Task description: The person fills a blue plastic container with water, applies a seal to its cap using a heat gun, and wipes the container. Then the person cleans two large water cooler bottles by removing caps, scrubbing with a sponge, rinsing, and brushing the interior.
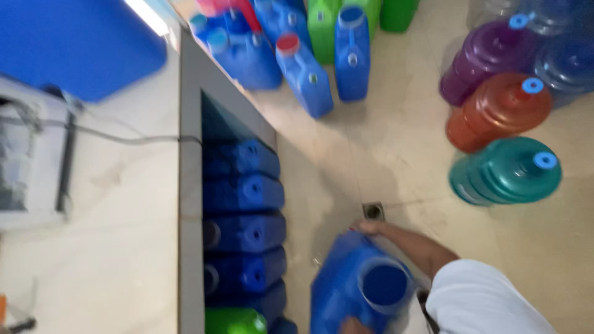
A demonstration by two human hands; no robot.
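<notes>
While it stands on the floor (pixel 396 154) beside the counter (pixel 124 235), a blue jerrycan (pixel 346 287) is steadied: right hand (pixel 368 227) closed on its far edge, left hand (pixel 352 325) barely seen, grip unclear.

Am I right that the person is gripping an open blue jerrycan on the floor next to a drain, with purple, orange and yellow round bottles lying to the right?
Not quite: in the head view the third round bottle is teal, not yellow. The rest holds: the purple bottle and orange bottle lie there, and a hand grips the open blue jerrycan beside the floor drain.
</notes>
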